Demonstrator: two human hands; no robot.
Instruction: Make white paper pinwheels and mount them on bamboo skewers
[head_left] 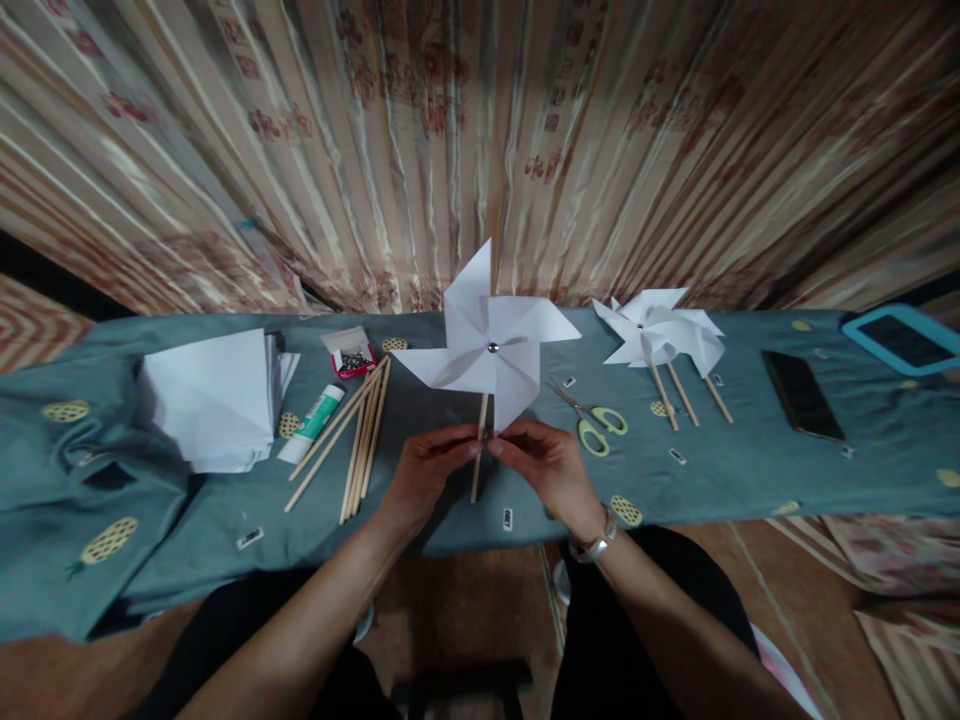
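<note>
A white paper pinwheel (pixel 517 322) with a silver pin at its centre stands up in front of me on a wooden stick (pixel 475 482). My left hand (pixel 429 468) pinches this stick between thumb and fingers, below the blades. My right hand (pixel 546 462) is closed at the tip of the lowest blade, right beside the stick; whether it grips the blade or the stick too is hard to see. To the right of the pinwheel lie scissors (pixel 592 425) with light green handles. Several loose wooden sticks (pixel 366 440) lie to the left of my left hand.
At left are a stack of white paper (pixel 214 400), a glue stick (pixel 315 420) and a small red box (pixel 352 358) of metal pins. Finished pinwheels (pixel 660 325) lie at right, near a dark phone (pixel 802 395) and a blue-framed tablet (pixel 904 338). A curtain (pixel 480 150) hangs behind the cloth-covered table (pixel 735 470).
</note>
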